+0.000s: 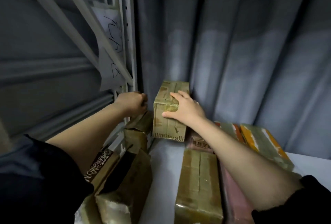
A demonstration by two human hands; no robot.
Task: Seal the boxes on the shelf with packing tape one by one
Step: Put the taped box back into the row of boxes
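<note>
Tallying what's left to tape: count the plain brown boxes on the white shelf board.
2. One back box stands in the corner, gripped by the right hand; one front box lies beside that forearm. More may hide under the arm.

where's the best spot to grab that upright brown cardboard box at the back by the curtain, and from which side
Take the upright brown taped cardboard box by its top near edge, coming from above and the right, as the right hand does now, fingers over the top and thumb on the front face. The grey curtain blocks its back and the left hand and low boxes crowd its left.
</note>
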